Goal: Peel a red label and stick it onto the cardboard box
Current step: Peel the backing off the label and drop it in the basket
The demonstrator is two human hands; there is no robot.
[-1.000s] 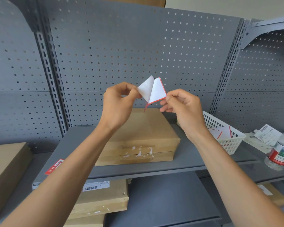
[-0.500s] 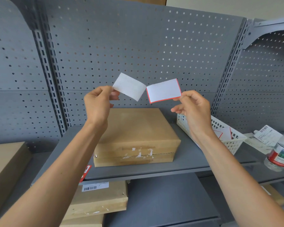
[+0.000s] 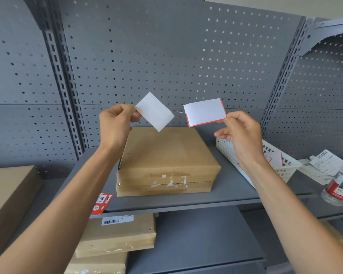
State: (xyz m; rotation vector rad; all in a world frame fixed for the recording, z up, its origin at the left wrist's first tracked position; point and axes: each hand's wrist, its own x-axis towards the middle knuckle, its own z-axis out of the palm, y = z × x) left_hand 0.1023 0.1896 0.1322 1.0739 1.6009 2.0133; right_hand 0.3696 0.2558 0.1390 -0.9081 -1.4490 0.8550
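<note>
Two hands are raised in front of the grey pegboard [image 3: 166,56], above the cardboard box [image 3: 166,155], each holding one piece of paper. The left hand [image 3: 115,125] pinches the left corner of a plain white backing sheet [image 3: 155,111] between thumb and fingertips, with the sheet tilted down to the right. The right hand [image 3: 240,133] pinches the lower right corner of the red label [image 3: 204,112] between thumb and forefinger, its other fingers loosely spread below. The label shows its white underside with a red edge along the bottom and right. Label and backing are apart, and a thin thread of adhesive seems to run across the gap between them.

The cardboard box lies flat on the grey shelf [image 3: 226,196], below and between the hands, with scraps of torn white paper on its near face. A white plastic basket [image 3: 281,171] stands on the shelf just right of the box, partly hidden by the right wrist. Red stickers [image 3: 101,202] lie at the shelf's near left edge. At the far right is a plastic bottle [image 3: 341,188] with a red band. More cardboard boxes [image 3: 115,238] sit on the lower shelf.
</note>
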